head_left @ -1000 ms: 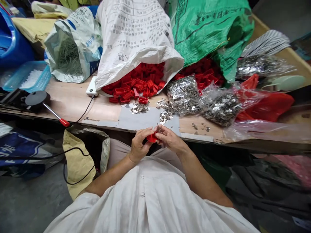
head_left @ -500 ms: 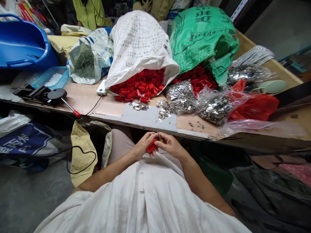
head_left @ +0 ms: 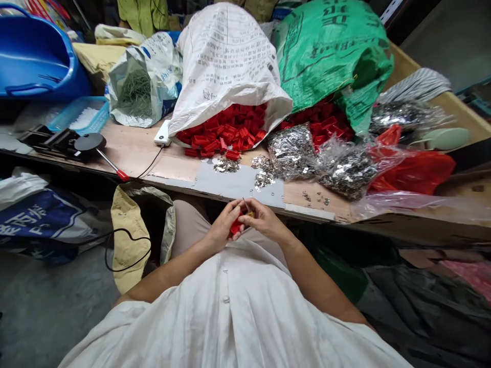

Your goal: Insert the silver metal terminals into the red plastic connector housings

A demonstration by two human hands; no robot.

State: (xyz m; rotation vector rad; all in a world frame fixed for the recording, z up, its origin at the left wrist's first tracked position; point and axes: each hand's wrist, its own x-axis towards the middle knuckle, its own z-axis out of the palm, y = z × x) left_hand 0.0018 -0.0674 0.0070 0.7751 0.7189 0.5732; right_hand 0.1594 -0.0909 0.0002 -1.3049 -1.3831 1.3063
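Over my lap, just below the table edge, my left hand (head_left: 219, 228) is closed around a red plastic part (head_left: 235, 225), partly covered by the fingers. My right hand (head_left: 268, 221) meets it there, its fingers pinching a small tool with a yellow handle (head_left: 250, 213) and a thin dark shaft pointing up. The kind of tool is too small to make out. Past the hands, a white woven sack (head_left: 230, 56) lies open with many similar red parts (head_left: 230, 130) spilling from its mouth. Small metal pieces (head_left: 227, 164) lie in piles on a grey sheet (head_left: 215, 181).
A green sack (head_left: 330, 46) with more red parts stands right, beside clear bags of metal pieces (head_left: 293, 153). Left are a black device with a red-tipped lever (head_left: 123, 175), a blue basket (head_left: 97, 115) and a blue tub (head_left: 30, 56). An open yellow sack (head_left: 128, 245) stands by my leg.
The table and sacks sit slightly differently in view as the head has shifted. Both hands remain together, a little higher in view, and the red part is tilted differently between the fingers.
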